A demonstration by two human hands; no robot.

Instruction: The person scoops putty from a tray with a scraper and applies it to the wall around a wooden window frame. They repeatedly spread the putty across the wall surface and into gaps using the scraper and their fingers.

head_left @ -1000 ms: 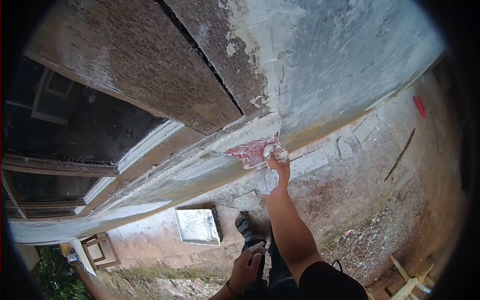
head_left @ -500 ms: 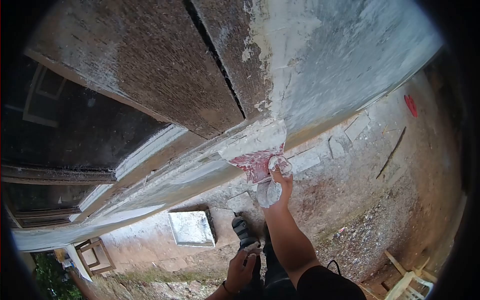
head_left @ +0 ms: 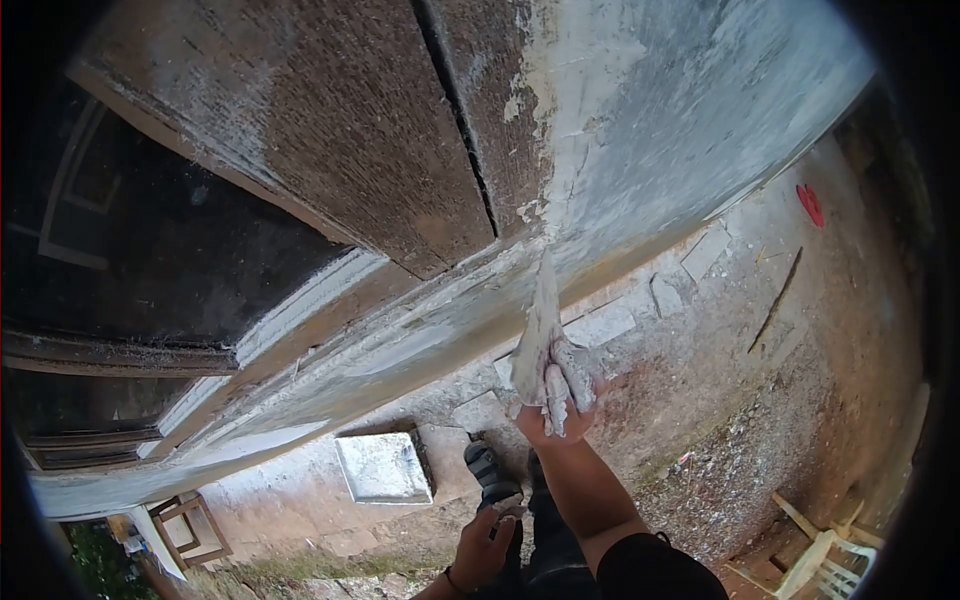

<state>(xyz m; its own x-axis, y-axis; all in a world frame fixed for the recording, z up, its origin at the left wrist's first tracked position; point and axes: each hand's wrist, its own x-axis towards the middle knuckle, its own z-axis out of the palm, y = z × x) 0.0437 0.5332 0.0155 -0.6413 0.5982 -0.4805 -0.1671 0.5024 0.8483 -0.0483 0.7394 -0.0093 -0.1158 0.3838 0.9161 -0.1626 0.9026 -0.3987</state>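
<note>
My right hand [head_left: 560,400], smeared with white paste, grips a plaster-coated putty spreader [head_left: 541,325]. The spreader is turned nearly edge-on, and its tip is close to the wall corner below the brown wooden boards [head_left: 340,130]. Fresh-looking pale plaster [head_left: 572,110] runs along the wall [head_left: 700,120] beside the boards. Low in the view, my left hand [head_left: 484,545] is held in front of my legs with its fingers curled together. Pale paste covers its fingertips; what they hold, if anything, cannot be made out.
A white-crusted square tray [head_left: 385,468] lies on the ground near my shoe [head_left: 483,462]. Farther off are a wooden frame [head_left: 190,530], a stick [head_left: 776,300], a red sandal [head_left: 810,205] and a pale plastic chair [head_left: 830,575]. A dark window [head_left: 150,230] is at left.
My right hand has rotated the spreader from its red, paste-streaked face showing to nearly edge-on, and has dropped slightly lower. The left hand stays in about the same place.
</note>
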